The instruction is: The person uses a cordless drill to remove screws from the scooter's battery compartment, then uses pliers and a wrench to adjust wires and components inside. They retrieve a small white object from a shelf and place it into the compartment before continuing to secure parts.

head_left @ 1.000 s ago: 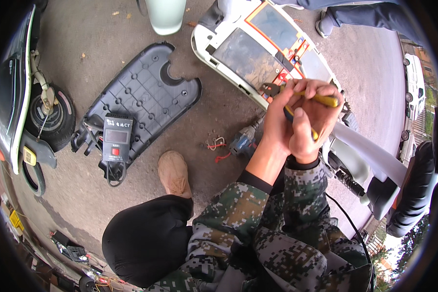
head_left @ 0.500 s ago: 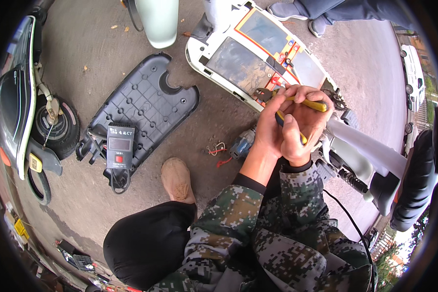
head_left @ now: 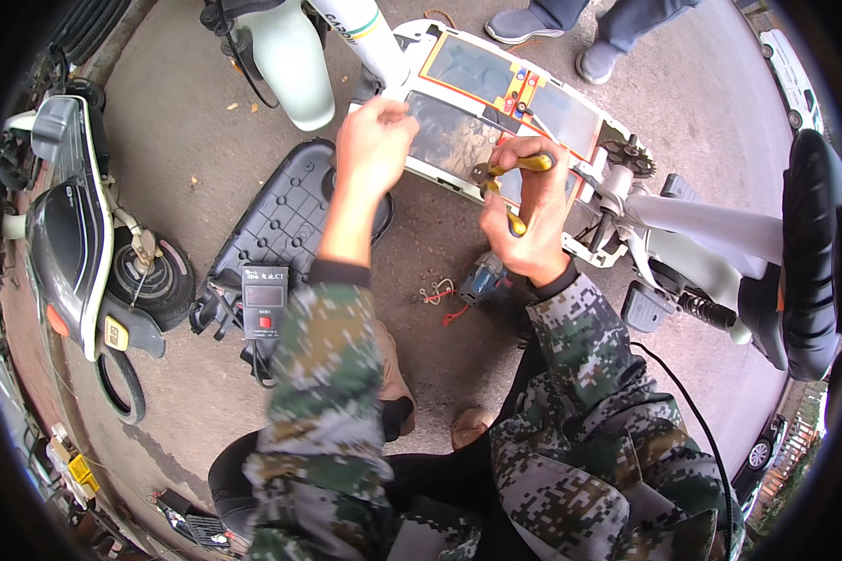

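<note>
Yellow-handled pliers [head_left: 535, 163] are in my right hand [head_left: 531, 215], which is wrapped around them with the handles spread apart. Their jaws point left, over the open battery bay of a white electric bike [head_left: 444, 175]. Inside the bay lie dark, orange-edged batteries [head_left: 451, 133] with coloured terminals. At the bay's left end, my left hand [head_left: 372, 142] hovers with its fingers closed together; whatever they may hold is hidden. Below the left hand, a black plastic footboard cover [head_left: 271, 210] rests on the ground, partly behind my forearm. A small black meter [head_left: 265, 301] with a red button sits on that cover.
A blue power tool [head_left: 484, 280] and a red wire [head_left: 456, 316] lie on the ground between my arms. Another scooter [head_left: 65, 224] stands at left, beside a loose tyre [head_left: 122, 393]. Someone's grey shoes [head_left: 524, 25] are at the far side. A black seat [head_left: 811, 252] juts in at right.
My hands were together at the pliers; the left has moved away to the upper left. The right keeps the pliers and has shifted slightly left. The whole view has turned a little.
</note>
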{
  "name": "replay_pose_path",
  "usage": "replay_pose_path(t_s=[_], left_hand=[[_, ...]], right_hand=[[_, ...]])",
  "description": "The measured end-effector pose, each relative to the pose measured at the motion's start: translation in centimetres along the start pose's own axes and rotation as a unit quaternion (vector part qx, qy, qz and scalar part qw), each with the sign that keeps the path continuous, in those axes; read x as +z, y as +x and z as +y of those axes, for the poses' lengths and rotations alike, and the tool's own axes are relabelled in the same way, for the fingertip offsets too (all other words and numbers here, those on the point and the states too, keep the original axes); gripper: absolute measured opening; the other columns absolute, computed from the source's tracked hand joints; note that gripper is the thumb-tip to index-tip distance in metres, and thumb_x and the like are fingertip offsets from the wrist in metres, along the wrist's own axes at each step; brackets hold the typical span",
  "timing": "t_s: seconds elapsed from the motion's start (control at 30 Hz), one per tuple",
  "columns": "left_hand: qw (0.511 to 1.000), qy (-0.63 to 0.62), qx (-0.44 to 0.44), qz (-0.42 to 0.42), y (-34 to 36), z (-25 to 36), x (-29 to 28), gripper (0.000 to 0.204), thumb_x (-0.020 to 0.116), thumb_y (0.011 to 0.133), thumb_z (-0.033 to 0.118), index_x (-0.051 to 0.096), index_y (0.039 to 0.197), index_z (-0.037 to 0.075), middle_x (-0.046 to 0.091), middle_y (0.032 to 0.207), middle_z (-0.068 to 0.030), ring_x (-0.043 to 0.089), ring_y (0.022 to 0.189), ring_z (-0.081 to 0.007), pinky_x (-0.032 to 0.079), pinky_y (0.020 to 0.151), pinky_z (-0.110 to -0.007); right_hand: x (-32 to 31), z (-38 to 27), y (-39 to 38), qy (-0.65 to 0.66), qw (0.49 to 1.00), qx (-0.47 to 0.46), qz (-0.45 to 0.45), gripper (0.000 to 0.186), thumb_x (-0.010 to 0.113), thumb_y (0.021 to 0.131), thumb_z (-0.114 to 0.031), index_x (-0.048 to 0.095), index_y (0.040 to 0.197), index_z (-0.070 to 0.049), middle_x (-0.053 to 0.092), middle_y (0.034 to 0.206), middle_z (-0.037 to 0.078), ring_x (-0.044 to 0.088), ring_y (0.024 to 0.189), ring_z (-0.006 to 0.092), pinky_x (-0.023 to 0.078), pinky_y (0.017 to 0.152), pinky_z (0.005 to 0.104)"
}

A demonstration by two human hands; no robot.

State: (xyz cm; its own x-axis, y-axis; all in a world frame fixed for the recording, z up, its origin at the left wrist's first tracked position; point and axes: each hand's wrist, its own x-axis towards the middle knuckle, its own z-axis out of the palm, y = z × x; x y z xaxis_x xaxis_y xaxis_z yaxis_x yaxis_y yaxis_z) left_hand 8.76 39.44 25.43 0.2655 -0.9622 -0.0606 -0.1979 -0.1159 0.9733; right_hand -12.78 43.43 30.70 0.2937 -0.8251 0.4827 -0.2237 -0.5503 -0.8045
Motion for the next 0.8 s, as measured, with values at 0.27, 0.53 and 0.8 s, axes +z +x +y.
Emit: replay_pose_path(t_s=[0.27, 0.53, 0.8], left_hand=[[0.839, 0.416, 0.302, -0.178, 3.2, 2.2, -2.2, 0.084, 0.09, 0.075, 0.028, 0.058, 0.148, 0.0, 0.057, 0.152, -0.0205, 0.049, 0.147, -0.0372, 0.037, 0.124, -0.047], [0.816, 0.476, 0.288, -0.156, 1.6, 0.0, 0.3, 0.109, 0.1, 0.061, 0.03, 0.052, 0.156, 0.004, 0.052, 0.159, -0.0167, 0.037, 0.156, -0.0338, 0.021, 0.13, -0.058], [0.81, 0.481, 0.307, -0.133, 2.2, -1.1, 0.2, 0.111, 0.1, 0.059, 0.033, 0.052, 0.155, 0.004, 0.052, 0.16, -0.0121, 0.037, 0.157, -0.0326, 0.02, 0.131, -0.054]], right_hand=[[0.9, 0.1, 1.6, 0.008, 1.0, 0.003, -0.002, 0.057, 0.063, 0.072, 0.006, 0.042, 0.124, -0.006, 0.048, 0.101, 0.007, 0.051, 0.089, 0.016, 0.048, 0.077, 0.0292], [1.3, 0.5, 1.6, 0.063, 0.998, -0.021, -0.006, 0.053, 0.056, 0.071, 0.01, 0.041, 0.12, -0.005, 0.045, 0.103, 0.007, 0.048, 0.096, 0.017, 0.046, 0.088, 0.0311], [0.8, 0.9, 1.3, 0.082, 0.996, -0.047, -0.01, 0.056, 0.055, 0.07, 0.01, 0.04, 0.122, -0.003, 0.046, 0.107, 0.009, 0.051, 0.098, 0.0195, 0.048, 0.094, 0.0341]])
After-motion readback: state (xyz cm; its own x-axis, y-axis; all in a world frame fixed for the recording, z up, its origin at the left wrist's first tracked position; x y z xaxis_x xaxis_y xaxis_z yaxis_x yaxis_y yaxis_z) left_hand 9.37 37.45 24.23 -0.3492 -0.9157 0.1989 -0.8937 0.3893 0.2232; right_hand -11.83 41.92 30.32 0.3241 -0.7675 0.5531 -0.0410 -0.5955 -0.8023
